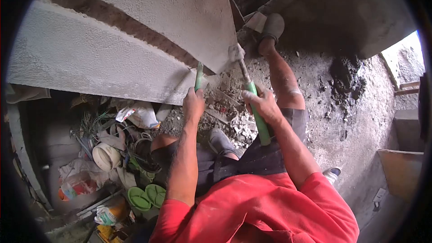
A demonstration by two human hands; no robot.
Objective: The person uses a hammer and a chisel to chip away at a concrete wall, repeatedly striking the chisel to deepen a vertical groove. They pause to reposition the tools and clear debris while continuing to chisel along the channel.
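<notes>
My left hand (pixel 194 104) is closed around a green chisel (pixel 199 76), whose tip points up at the lower end of a long groove (pixel 130 28) cut in the rough grey wall (pixel 90 58). In my right hand (pixel 263 103) is a hammer with a green grip (pixel 258 123) and a metal shaft. Its dusty, pale head (pixel 236 52) hangs to the right of the chisel, close to the wall's corner. The chisel's lower part is hidden in my left fist.
Broken rubble (pixel 243 126) covers the floor between my legs. Bags, wires and a white pot-like container (pixel 106 156) lie at the left, near green round plastic pieces (pixel 139 198). A dark wet patch (pixel 348 74) marks the floor at right, with a wooden board (pixel 402 173) beyond.
</notes>
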